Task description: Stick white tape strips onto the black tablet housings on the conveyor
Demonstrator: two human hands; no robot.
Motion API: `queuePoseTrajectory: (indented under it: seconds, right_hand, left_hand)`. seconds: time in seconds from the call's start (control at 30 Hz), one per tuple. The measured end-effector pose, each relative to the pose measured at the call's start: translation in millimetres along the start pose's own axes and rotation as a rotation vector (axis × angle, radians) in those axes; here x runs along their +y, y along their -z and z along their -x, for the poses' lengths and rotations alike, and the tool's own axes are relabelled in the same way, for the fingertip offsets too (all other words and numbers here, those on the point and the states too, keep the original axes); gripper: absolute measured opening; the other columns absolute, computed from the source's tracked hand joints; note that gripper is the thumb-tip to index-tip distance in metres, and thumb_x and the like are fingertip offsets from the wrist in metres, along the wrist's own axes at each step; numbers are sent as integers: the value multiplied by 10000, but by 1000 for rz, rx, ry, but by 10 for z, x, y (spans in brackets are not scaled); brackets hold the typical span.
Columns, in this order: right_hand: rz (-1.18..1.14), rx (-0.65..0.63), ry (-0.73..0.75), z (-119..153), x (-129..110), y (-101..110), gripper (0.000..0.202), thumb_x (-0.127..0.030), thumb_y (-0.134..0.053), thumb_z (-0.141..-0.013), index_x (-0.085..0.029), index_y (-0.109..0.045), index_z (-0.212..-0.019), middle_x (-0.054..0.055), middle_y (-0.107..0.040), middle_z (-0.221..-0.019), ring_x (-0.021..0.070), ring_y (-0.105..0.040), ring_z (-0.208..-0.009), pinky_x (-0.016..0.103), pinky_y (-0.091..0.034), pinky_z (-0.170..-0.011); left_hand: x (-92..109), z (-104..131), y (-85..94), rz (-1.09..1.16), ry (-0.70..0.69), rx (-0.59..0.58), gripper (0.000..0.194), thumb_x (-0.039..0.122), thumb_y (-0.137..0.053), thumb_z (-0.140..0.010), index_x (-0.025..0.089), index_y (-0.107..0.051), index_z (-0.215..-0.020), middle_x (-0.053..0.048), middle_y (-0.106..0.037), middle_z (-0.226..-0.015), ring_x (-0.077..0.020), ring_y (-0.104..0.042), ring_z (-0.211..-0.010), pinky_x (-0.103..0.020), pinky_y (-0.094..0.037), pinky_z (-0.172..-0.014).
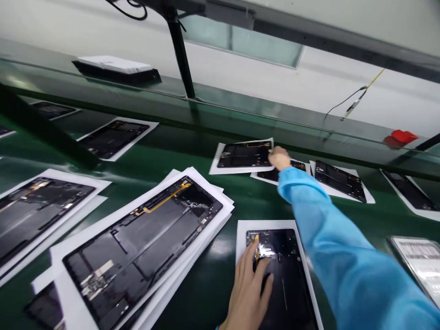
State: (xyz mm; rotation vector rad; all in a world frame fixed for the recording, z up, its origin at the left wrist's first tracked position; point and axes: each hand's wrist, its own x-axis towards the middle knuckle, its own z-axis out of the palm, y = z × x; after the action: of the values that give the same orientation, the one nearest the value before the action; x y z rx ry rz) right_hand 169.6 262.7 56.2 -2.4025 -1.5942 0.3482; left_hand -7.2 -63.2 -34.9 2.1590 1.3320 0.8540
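Observation:
My left hand (248, 288) lies over a black tablet housing (287, 279) on a white paper sheet (266, 224) close to me. Its fingers are stretched out and rest near the flex cable and shiny parts at the housing's upper end. Farther off, my right hand (280, 159), in a blue sleeve (330, 215), pinches the right edge of another tablet housing (244, 155) and its paper sheet; the exact grip is partly hidden. Beneath that hand lies a further housing (270, 175), partly covered. To its right is another tablet housing (338, 180) on paper.
At left stand stacks of tablet housings (151, 229) interleaved with white paper, on the green table (220, 245). Housings (115, 137) lie toward the back left, another (409, 190) far right. A clear-covered tray (419, 263) sits right. Dark posts (182, 59) and a shelf cross the back.

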Motion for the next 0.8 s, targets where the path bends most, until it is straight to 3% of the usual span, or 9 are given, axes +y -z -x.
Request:
queuePoseTrajectory:
  seconds: [0.13,0.2,0.27,0.4,0.6,0.7,0.8]
  right_hand:
    - [88,14,-141,19,916,411,353,-352,-598,-940,-163,-570,-1238,98,-585,-1261,235,-607,-1085,454,-524,-905]
    - [97,-21,-217,72,1259,425,351,-345,-604,-937,-164,-572,-1235,95,-590,-1253,232,-612,-1074,451,-529,-897]
    - [75,-52,-275,99,1454,340,348,-343,-605,-936,-163,-574,-1232,95,-593,-1247,229,-616,-1064,445,-533,-890]
    - [-37,-80,-337,16,1517,133,359,-351,-604,-937,-166,-568,-1242,97,-587,-1257,230,-613,-1069,444,-533,-890]
    - [-297,-126,-366,-103,1452,-1,345,-351,-601,-939,-163,-573,-1227,89,-604,-1220,216,-629,-1025,424,-548,-856]
    - [-390,-102,-362,-139,1453,74,345,-353,-601,-939,-158,-576,-1223,91,-607,-1211,214,-632,-1017,420,-550,-850]
    - [-421,-32,-347,-193,1610,370,340,-353,-601,-940,-157,-579,-1216,89,-612,-1201,211,-634,-1007,415,-553,-844]
  left_hand:
    - [6,4,-13,-16,-1,-1,346,120,-508,-920,264,-576,-1227,-88,-327,-1550,-305,-378,-1400,-485,-478,-1053]
    - [-14,6,-24,-24,2,-1,329,127,-502,-924,264,-586,-1212,-83,-322,-1554,-301,-381,-1398,-478,-481,-1050]
    - [-46,7,-36,-38,-4,4,316,144,-503,-926,264,-593,-1204,-84,-328,-1551,-304,-397,-1387,-479,-489,-1039]
    - [-105,21,-62,-81,-30,-13,296,191,-513,-931,270,-595,-1203,-101,-361,-1529,-322,-409,-1372,-515,-497,-1015]
    - [-136,48,-121,-35,69,63,244,247,-493,-948,278,-636,-1143,-75,-403,-1506,-319,-429,-1354,-522,-485,-1018]
    - [-154,31,-145,17,92,107,233,287,-489,-950,280,-649,-1119,-75,-436,-1475,-309,-464,-1329,-508,-488,-1017]
    - [-183,26,-116,49,110,172,233,316,-471,-957,274,-665,-1079,-73,-444,-1460,-293,-497,-1302,-477,-496,-1021]
